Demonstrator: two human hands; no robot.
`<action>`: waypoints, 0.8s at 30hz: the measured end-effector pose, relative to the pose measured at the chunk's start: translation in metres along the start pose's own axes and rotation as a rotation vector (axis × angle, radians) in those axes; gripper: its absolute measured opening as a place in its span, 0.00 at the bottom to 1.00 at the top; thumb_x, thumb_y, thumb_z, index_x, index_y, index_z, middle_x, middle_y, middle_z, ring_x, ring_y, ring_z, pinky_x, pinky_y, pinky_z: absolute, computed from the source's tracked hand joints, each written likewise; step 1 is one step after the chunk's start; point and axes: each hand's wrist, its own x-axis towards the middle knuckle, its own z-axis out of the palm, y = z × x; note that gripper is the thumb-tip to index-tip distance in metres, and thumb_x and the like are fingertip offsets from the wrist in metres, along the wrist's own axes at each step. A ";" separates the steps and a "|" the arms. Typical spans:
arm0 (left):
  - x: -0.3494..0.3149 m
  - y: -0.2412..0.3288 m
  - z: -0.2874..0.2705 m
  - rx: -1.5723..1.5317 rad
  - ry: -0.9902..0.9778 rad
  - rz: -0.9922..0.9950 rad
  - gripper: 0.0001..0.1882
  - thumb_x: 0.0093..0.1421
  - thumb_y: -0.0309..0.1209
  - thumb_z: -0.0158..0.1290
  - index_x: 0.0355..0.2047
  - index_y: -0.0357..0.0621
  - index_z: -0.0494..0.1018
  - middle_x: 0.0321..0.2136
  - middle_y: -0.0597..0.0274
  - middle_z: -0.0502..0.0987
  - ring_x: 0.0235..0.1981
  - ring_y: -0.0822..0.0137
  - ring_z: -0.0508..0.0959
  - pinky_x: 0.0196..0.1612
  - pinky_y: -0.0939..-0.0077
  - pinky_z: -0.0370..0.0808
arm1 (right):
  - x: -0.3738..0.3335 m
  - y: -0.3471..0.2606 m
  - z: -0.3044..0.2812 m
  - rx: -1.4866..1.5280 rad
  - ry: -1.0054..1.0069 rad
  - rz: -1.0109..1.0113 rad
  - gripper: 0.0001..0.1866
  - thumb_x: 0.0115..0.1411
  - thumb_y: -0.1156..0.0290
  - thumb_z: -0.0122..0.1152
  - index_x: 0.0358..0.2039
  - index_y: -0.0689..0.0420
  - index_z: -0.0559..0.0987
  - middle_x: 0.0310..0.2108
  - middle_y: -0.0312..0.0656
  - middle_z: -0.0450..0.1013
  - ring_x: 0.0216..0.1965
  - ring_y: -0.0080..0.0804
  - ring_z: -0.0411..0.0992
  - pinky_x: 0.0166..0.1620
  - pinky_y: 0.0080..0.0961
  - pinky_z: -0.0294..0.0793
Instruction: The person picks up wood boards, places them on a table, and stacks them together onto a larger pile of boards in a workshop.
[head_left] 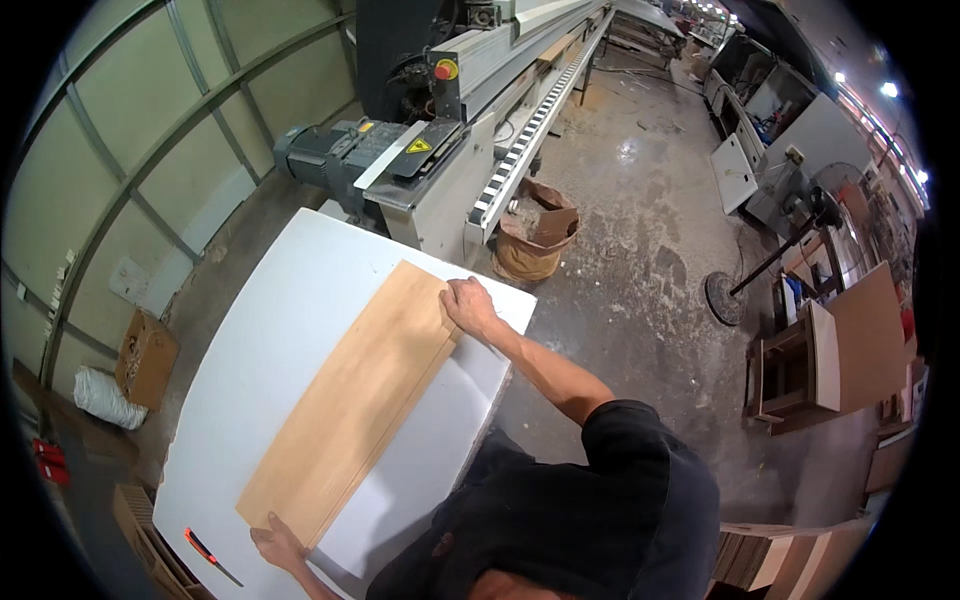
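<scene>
A long light-wood board [345,400] lies slantwise over a white-topped table [265,330]. A thin line runs along its near long edge; whether that is a second board beneath, I cannot tell. My right hand [468,308] grips the far right corner, fingers curled over the edge. At the near left end my left hand [280,543] holds the other corner, thumb on top and the other fingers mostly hidden. An orange and black utility knife [212,556] rests on the white top, left of my left hand.
Beyond the table stands a long machine [430,190] with a motor and a roller track [530,135]. A brown sack [535,240] sits below it. On the left are a cardboard box [148,358] and a white bundle [108,398]. A round-based stand [724,298] and wooden furniture pieces [840,350] occupy the right.
</scene>
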 end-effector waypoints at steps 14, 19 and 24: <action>-0.010 -0.002 0.019 0.020 0.150 0.133 0.33 0.59 0.44 0.50 0.55 0.24 0.62 0.45 0.36 0.72 0.48 0.42 0.71 0.51 0.55 0.67 | -0.009 -0.003 0.014 0.036 0.286 0.032 0.14 0.55 0.66 0.50 0.37 0.57 0.80 0.34 0.51 0.76 0.39 0.49 0.73 0.44 0.41 0.72; -0.009 0.001 0.016 0.090 0.119 0.042 0.37 0.60 0.48 0.50 0.56 0.24 0.61 0.46 0.35 0.71 0.48 0.41 0.71 0.50 0.54 0.68 | -0.010 -0.001 0.013 0.025 0.281 0.037 0.14 0.56 0.66 0.50 0.36 0.57 0.80 0.34 0.50 0.76 0.40 0.48 0.73 0.45 0.41 0.72; -0.003 -0.020 0.030 0.057 0.182 0.091 0.36 0.59 0.48 0.50 0.56 0.27 0.62 0.45 0.36 0.72 0.47 0.41 0.72 0.48 0.53 0.69 | -0.008 0.000 0.018 0.021 0.318 0.008 0.13 0.55 0.66 0.50 0.34 0.58 0.80 0.32 0.49 0.76 0.38 0.48 0.73 0.43 0.43 0.73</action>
